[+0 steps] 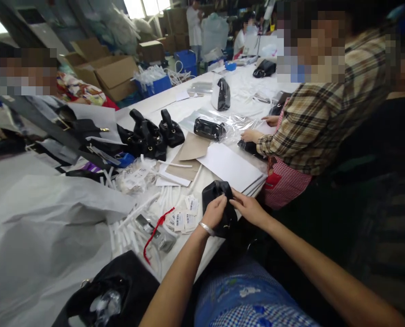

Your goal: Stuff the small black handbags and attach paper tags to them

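Observation:
A small black handbag is between my hands at the near edge of the white table. My left hand, with a silver bracelet at the wrist, is closed on the front of the bag, thumb near its top. From the other side my right hand grips the bag's upper edge by the handle; its fingertips are partly hidden. Left of the bag lie white barcode tags, a red cord and a grey metal tool whose kind I cannot make out.
Several black handbags stand farther back. White sheets and brown cardboard lie ahead. A co-worker in a plaid sleeve handles a bag near clear plastic. A large black bag lies at front left.

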`<state>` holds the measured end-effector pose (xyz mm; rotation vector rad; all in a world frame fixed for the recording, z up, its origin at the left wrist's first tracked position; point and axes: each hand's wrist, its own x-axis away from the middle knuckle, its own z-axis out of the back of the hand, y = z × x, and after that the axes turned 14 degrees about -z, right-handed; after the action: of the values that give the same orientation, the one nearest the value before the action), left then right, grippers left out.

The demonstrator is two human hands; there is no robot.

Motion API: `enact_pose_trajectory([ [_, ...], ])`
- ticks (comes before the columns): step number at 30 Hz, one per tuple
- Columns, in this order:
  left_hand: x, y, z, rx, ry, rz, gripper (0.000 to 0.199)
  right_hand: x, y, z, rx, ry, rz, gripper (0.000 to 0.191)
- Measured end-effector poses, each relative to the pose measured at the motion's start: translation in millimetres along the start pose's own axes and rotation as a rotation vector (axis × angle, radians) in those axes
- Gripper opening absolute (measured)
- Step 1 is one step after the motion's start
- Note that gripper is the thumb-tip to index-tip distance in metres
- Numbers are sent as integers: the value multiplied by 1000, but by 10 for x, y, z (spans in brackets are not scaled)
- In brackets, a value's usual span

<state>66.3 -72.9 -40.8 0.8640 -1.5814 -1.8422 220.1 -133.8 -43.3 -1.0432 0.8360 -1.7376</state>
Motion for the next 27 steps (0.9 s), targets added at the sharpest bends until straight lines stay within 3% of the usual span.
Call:
enact_pose_trajectory([
  [3,-1,112,-19,-63,-17,28,39,57,16,70,36,-25,50,51],
  [7,-68,76,-88,-179,-26,15,38,194,270,186,-53,125,18,46],
  [10,-131,-3,-68,-177,-41,50,35,418,753,227,-102,224,-94,39],
  [13,-178,-22,33,-125,-9,109,37,808,1381,164,-58,230,-241,35],
  [17,-175,24,118,-4,48,188,46,1542,2150,-75,32,230,-518,31],
  [20,-119,-2,107,11,40,202,45,2155,2551,-331,10,270,-701,29],
  [24,-66,-120,78,21,66,171,39,2898,2844,-762,-47,326,-918,28],
  [27,-55,-165,37,23,114,155,40,3299,2966,-1079,-121,339,-1010,29],
])
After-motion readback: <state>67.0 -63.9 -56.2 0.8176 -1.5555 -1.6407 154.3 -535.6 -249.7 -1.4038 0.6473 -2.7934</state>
